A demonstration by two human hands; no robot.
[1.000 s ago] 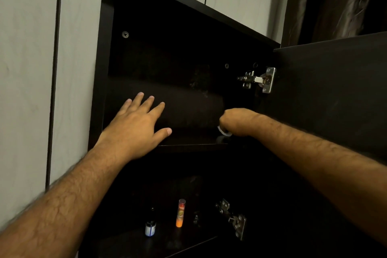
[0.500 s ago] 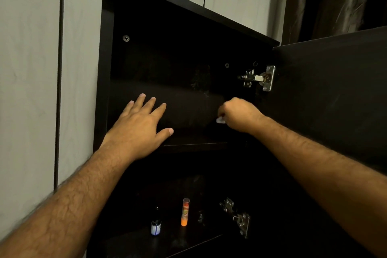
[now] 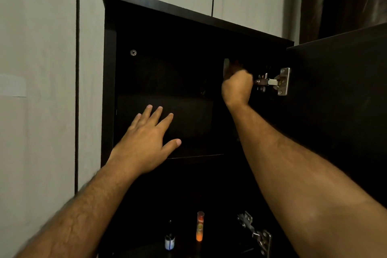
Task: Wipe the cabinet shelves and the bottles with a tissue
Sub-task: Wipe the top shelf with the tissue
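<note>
Head view: dark cabinet (image 3: 109,90) open, door (image 3: 339,111) swung out to the right, pale panels on the left and above. Left hand (image 3: 144,144) flat and open, fingers spread, palm resting at the front edge of the upper shelf (image 3: 199,156); nothing held. Right hand (image 3: 236,86) raised high in the upper compartment, just left of the upper hinge (image 3: 274,81), curled into a closed fist. Pale strip at the top of the fist, possibly the tissue (image 3: 226,67); too dark to confirm, and contact with the back wall cannot be told. Screw head (image 3: 133,52) visible on the back wall at upper left. Lower compartment, near the bottom edge of the frame: small dark bottle (image 3: 169,239) with a white and blue label, upright; just to its right, apart from it, slim clear tube (image 3: 200,226) with orange contents, upright. Lower hinge (image 3: 254,232) further right, beside the right forearm. Both bottles well apart from either hand.
</note>
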